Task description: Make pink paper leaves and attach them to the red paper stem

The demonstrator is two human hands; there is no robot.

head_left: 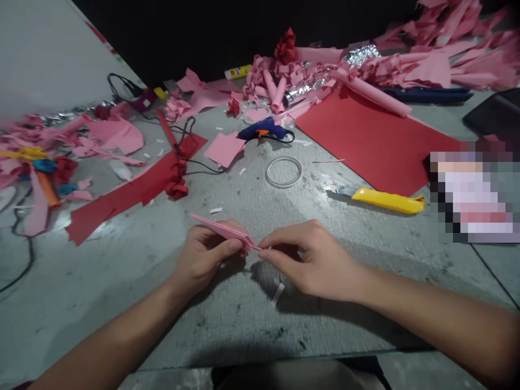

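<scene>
My left hand (205, 254) is closed around a folded strip of pink paper (221, 229), thumb pressing on top of it. My right hand (311, 259) pinches the strip's right tip between thumb and forefinger. Both hands hover just above the grey table (227, 319) near its front edge. The strip slants up to the left, past my left knuckles.
A yellow utility knife (385, 201) lies to the right, a clear ring (283, 171) beyond my hands, a blue glue gun (264, 130) farther back. A large red sheet (377, 143) sits at the right, a red strip (134, 192) at the left. Pink scraps crowd the back and left edges.
</scene>
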